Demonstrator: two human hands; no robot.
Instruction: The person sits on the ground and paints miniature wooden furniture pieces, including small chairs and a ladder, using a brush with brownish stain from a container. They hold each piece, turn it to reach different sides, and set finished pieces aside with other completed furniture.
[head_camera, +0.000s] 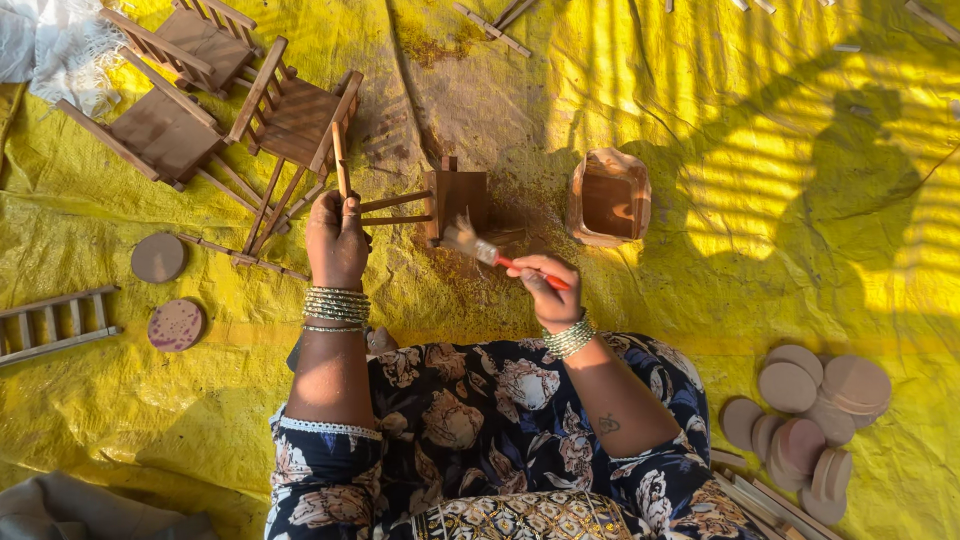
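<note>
My left hand (336, 238) grips one leg of a small brown wooden stool frame (450, 198), holding it on its side over the yellow sheet (760, 280). My right hand (545, 285) holds a paintbrush (478, 246) by its red handle, its bristles touching the frame's brown seat block. Both wrists wear stacked bangles. My lap in dark flowered cloth fills the lower middle.
Three brown painted miniature chairs (290, 120) lie at upper left. A small brown-stained container (608, 198) sits right of the frame. Round wooden discs (810, 415) pile at lower right, two discs (160, 258) and a little ladder (55, 322) at left. Loose wooden sticks (490, 25) lie at top.
</note>
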